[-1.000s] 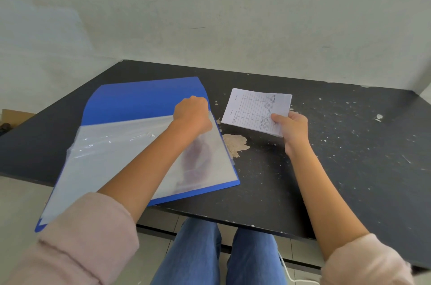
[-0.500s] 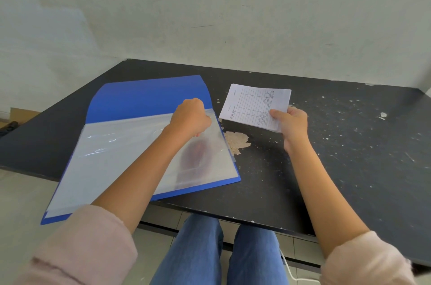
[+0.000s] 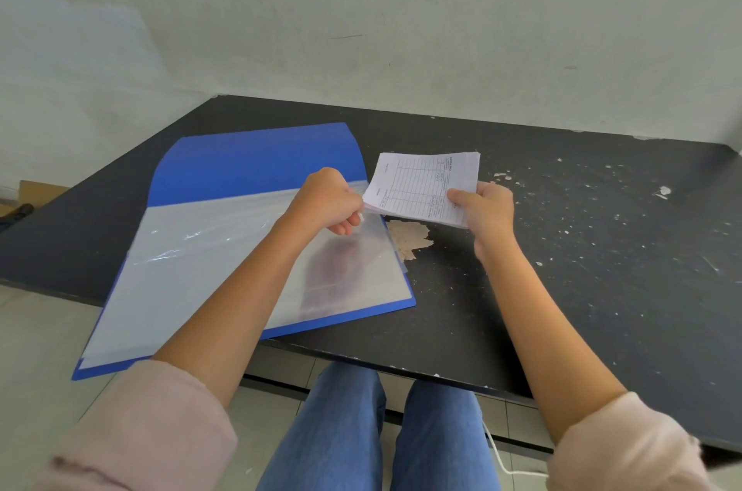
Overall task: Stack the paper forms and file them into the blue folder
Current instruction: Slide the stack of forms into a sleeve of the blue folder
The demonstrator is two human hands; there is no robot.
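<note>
- The stack of paper forms (image 3: 425, 185) is held just above the black surface (image 3: 602, 269), its long axis running left to right and its near-left corner pointing toward the blue folder (image 3: 257, 165).
- The right hand (image 3: 488, 209) has its fingers grasping the stack's right edge.
- The left hand (image 3: 327, 201) has its fingers pinched on the top edge of the clear plastic sleeve (image 3: 225, 249).
- The folder lies open, overhanging the surface's near edge.

R hand (image 3: 488, 209) grips forms (image 3: 425, 183); L hand (image 3: 327, 199) pinches folder (image 3: 257, 161) sleeve (image 3: 225, 249).
</note>
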